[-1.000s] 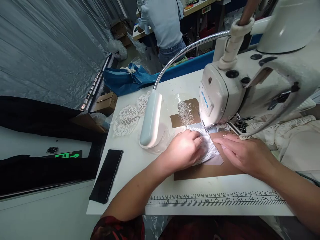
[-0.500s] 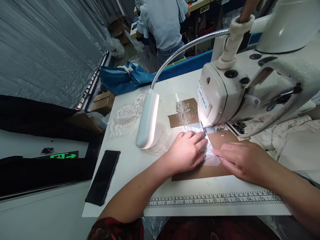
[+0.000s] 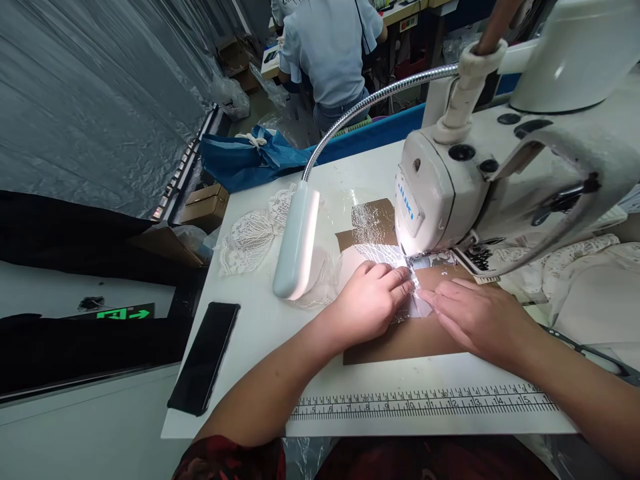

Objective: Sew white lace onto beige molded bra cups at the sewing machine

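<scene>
A white lace piece (image 3: pixel 383 253) with a pale, smooth part lies under the needle end of the white sewing machine (image 3: pixel 433 190). My left hand (image 3: pixel 375 297) rests on it just in front of the presser foot, fingers lying flat and pressing down. To the right, my right hand (image 3: pixel 475 317) pinches the near edge of the lace between thumb and fingertips, close to the left fingers. Beneath both hands is a brown, smooth sheet (image 3: pixel 400 343) on the machine bed. The left hand covers part of the lace, and the needle tip is hard to make out.
A lamp (image 3: pixel 296 243) on a bendy metal arm hangs left of the work. Spare lace (image 3: pixel 250 237) and a black phone (image 3: pixel 205 357) lie at the left. A printed ruler (image 3: pixel 410 403) runs along the front edge. Scissors (image 3: pixel 590 350) and white fabric (image 3: pixel 595 280) are right. A person (image 3: pixel 330 57) sits beyond.
The lace has advanced away from me under the needle, with more of it showing beyond my left hand. My right hand has shifted slightly left and forward along its edge.
</scene>
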Demonstrator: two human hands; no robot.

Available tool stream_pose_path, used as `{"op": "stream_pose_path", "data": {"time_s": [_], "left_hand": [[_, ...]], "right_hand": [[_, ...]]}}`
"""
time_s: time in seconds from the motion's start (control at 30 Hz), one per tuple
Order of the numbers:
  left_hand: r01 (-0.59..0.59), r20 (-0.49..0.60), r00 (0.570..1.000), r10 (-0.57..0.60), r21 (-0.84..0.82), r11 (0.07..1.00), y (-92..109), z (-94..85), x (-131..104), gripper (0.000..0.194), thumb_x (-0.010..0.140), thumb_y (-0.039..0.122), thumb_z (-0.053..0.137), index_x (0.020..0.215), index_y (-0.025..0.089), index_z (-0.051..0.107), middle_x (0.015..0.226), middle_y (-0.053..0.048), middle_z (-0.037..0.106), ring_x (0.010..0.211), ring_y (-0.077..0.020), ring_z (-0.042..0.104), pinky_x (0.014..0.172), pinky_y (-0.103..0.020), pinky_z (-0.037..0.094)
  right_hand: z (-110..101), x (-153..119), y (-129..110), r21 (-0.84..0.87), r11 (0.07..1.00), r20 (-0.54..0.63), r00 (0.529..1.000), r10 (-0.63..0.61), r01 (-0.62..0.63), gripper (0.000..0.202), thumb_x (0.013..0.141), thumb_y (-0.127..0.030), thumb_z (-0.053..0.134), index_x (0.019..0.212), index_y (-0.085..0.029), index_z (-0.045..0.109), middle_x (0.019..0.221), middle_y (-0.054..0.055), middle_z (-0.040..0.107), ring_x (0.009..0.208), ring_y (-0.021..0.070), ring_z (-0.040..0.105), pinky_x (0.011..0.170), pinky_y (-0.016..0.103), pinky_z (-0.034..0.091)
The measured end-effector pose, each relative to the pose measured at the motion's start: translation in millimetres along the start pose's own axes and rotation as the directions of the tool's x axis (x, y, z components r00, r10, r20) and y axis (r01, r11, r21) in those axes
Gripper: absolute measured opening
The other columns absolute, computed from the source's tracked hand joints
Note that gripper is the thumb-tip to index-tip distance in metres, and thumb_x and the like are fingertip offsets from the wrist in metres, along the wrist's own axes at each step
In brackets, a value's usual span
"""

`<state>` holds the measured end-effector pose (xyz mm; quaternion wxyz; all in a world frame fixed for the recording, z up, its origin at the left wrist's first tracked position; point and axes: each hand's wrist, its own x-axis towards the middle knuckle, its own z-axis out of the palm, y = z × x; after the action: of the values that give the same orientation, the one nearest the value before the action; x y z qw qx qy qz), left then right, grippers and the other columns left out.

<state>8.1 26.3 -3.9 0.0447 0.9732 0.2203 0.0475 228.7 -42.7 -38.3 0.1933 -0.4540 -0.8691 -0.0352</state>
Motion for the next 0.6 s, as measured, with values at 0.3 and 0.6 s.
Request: {"op": "stream_pose_path", "data": {"time_s": [0.3,0.6], "left_hand": [[0.038,0.011,0.999,-0.038,0.037,0.999,-7,1.0,1,0.038,0.096,0.019,0.044,0.130,0.013,0.058,0.139,-0.010,0.056,0.109,-0.0257,0.053,0.097,-0.042,0.041],[0.086,-0.008,0.996,-0.086,0.057,0.995,-21,4.0,5,0.040,0.093,0.013,0.043,0.131,0.015,0.057,0.134,-0.012,0.059,0.114,-0.0261,0.053,0.096,-0.043,0.041]], "right_hand": [[-4,9,-2,-0.082,0.997,0.007,1.000,0.001,-0.001,0.034,0.088,-0.009,0.047,0.112,-0.013,0.070,0.070,0.003,0.062,0.065,0.0161,0.055,0.052,0.031,0.032],[0,22,-7,-0.257,0.961,0.032,0.993,0.117,-0.105,0.041,0.087,-0.012,0.049,0.121,-0.021,0.069,0.074,0.004,0.068,0.071,0.0163,0.062,0.046,0.029,0.028]]}}
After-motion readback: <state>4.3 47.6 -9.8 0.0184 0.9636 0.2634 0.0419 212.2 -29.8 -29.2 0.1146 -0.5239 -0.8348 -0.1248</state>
